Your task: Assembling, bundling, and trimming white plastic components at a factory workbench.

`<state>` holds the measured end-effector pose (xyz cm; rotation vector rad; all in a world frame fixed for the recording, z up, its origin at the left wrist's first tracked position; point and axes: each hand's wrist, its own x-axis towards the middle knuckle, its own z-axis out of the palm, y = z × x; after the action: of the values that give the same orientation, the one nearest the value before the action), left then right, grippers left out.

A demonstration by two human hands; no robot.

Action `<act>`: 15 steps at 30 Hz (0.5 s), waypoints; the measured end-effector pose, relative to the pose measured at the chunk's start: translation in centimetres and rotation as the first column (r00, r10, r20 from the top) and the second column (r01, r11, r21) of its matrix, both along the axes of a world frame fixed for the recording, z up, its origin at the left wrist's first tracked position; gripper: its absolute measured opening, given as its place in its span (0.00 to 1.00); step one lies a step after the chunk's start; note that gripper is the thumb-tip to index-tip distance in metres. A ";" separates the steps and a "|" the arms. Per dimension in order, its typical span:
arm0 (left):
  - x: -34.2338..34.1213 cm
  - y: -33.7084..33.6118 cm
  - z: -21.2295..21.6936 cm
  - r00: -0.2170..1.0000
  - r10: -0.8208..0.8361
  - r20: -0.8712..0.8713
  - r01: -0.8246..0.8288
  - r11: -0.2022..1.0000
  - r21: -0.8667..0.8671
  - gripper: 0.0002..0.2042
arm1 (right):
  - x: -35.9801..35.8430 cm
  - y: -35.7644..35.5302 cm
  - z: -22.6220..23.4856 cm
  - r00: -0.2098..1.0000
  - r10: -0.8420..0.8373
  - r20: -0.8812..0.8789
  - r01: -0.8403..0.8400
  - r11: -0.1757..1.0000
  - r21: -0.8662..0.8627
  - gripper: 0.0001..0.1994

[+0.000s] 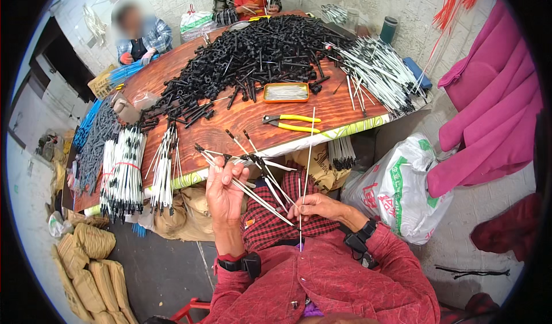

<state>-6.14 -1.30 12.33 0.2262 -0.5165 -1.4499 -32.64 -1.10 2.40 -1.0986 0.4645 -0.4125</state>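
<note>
A wooden bench [241,123] carries black parts. Just below its near edge, the left hand [223,193] clasps a fan of thin white rods [259,180] (light, springy, best pinched mid-shaft); the right hand [316,206] pinches one upright rod [307,163].

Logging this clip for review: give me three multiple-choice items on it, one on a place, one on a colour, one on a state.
1. Where does the orange tray lie?
A. On the wooden table, by the black heap
B. On the floor
C. On the person's lap

2. What colour are the handles of the pliers?
A. Blue
B. Yellow
C. Green

3. What is the left hand doing?
A. Resting flat on the table
B. Hanging empty
C. Gripping a fan of thin rods

Answers: 1 A, the tray sits on the tabletop below the pile; 2 B, both handles are yellow; 3 C, its fingers close around several rods.
</note>
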 end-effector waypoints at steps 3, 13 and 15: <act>-0.4 -0.3 0.2 0.987 0.119 0.112 -0.121 0.993 0.016 0.05 | 0.4 -0.7 1.1 1.000 0.017 0.023 -0.016 0.999 -0.050 0.14; 0.0 -1.2 -0.1 0.974 0.136 0.181 -0.131 0.991 -0.038 0.06 | 4.3 -6.6 4.7 0.961 0.174 0.215 -0.162 0.984 -0.074 0.13; 0.8 -1.1 0.1 0.988 0.116 0.099 -0.116 0.993 -0.006 0.06 | 4.1 -6.9 4.7 0.931 0.080 0.357 -0.081 0.997 -0.014 0.12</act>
<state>-5.31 -2.38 12.42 0.3245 -0.5756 -1.3298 -28.58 -7.95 7.07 -1.0105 0.0968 -0.5274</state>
